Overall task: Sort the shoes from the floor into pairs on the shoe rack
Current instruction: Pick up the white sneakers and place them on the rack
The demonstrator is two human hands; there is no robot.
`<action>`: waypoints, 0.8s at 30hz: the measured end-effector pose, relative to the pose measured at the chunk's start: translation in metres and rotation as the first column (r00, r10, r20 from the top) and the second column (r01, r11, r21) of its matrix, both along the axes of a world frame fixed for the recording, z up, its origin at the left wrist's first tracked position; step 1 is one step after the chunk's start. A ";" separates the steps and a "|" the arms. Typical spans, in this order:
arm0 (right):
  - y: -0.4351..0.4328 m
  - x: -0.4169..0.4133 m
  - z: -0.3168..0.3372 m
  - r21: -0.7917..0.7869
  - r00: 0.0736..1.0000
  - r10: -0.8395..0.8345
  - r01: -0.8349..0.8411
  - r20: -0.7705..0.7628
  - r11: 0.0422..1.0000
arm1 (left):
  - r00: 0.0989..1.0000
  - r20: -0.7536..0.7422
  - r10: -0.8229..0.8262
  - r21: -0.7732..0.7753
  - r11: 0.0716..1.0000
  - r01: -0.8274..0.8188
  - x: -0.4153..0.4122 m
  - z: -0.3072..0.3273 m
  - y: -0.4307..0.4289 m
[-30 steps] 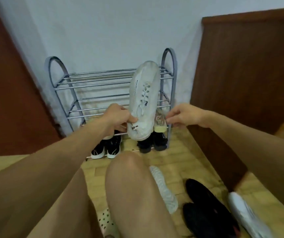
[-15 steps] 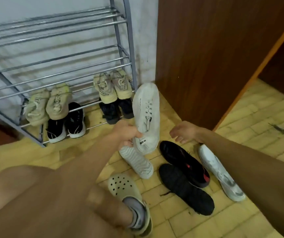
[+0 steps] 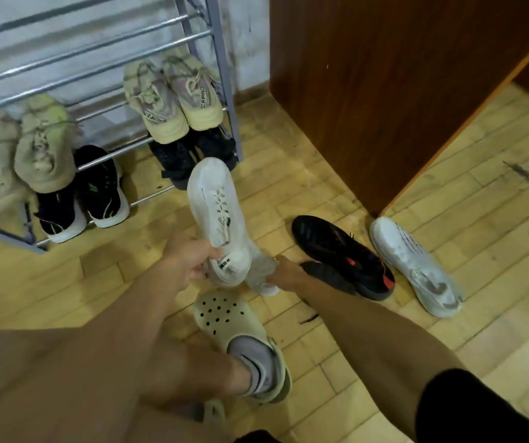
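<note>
Right hand (image 3: pixel 285 273) has dropped down and pinches the mate (image 3: pixel 261 271); left hand (image 3: pixel 189 260) grips the white shoe (image 3: pixel 216 212). Next, probably, lift both onto the rack (image 3: pixel 223 75).

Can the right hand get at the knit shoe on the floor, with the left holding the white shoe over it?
Probably yes. The right hand is at the uncovered side of the knit shoe; the white shoe in the left hand hides only the other part.

A white sneaker (image 3: pixel 215 215), a pale knit shoe (image 3: pixel 261 266), black shoes (image 3: pixel 343 251) with a red patch, a cream clog (image 3: pixel 224 318) dotted with holes, beige pairs (image 3: pixel 173 100).
</note>
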State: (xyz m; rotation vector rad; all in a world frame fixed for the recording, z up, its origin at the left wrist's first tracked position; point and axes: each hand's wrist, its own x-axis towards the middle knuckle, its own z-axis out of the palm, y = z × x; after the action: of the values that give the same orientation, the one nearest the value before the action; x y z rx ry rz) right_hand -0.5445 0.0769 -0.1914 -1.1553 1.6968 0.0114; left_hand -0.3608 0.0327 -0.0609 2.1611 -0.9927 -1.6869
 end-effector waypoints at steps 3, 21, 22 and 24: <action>0.009 0.012 -0.012 -0.049 0.996 0.062 -0.065 -0.062 0.997 | 1.000 -0.004 0.025 0.007 1.000 -0.025 0.000 0.000 0.003; 0.002 -0.041 0.067 -0.288 0.994 -0.102 0.088 -0.035 0.953 | 0.993 -0.097 -0.068 -0.021 0.998 0.066 -0.022 0.038 0.041; 0.000 -0.046 0.076 -0.382 0.991 -0.046 -0.004 -0.122 0.924 | 0.993 -0.100 -0.062 -0.032 0.998 0.059 -0.023 0.038 0.041; 0.002 -0.053 0.086 -0.505 0.970 -0.002 -0.125 -0.243 0.854 | 0.993 -0.107 -0.043 -0.048 0.998 0.038 -0.026 0.040 0.041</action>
State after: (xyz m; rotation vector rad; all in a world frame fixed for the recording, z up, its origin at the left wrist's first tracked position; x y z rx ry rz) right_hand -0.5971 0.0785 -0.1055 -1.6631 1.9358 -0.2984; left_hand -0.3864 0.0737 -0.0207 2.0117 -1.0413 -1.7605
